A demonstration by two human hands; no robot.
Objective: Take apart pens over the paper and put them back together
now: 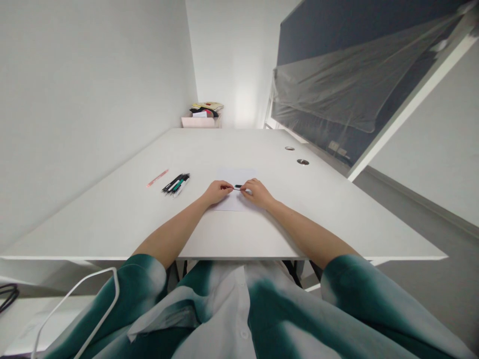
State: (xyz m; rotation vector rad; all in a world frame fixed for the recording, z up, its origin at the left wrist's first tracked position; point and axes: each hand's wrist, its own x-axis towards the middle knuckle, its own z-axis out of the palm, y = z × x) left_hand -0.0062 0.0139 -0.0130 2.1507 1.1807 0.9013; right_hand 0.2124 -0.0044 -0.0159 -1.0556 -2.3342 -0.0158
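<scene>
My left hand [218, 191] and my right hand [256, 192] meet over a white sheet of paper [235, 175] on the white table [224, 229]. Between their pinched fingertips is a small dark pen-like object [238, 187], held at both ends just above the paper. Both hands are closed in a pinch. To the left of my left hand lies a bunch of dark pens [176, 184], one with a green barrel, and further left a single pink pen [157, 178].
Two round cable holes [303, 161] sit in the table to the right rear. A box with clutter [202, 117] stands beyond the far edge. A dark partition wrapped in plastic film [359, 85] runs along the right side. A white cable [75, 294] loops at lower left.
</scene>
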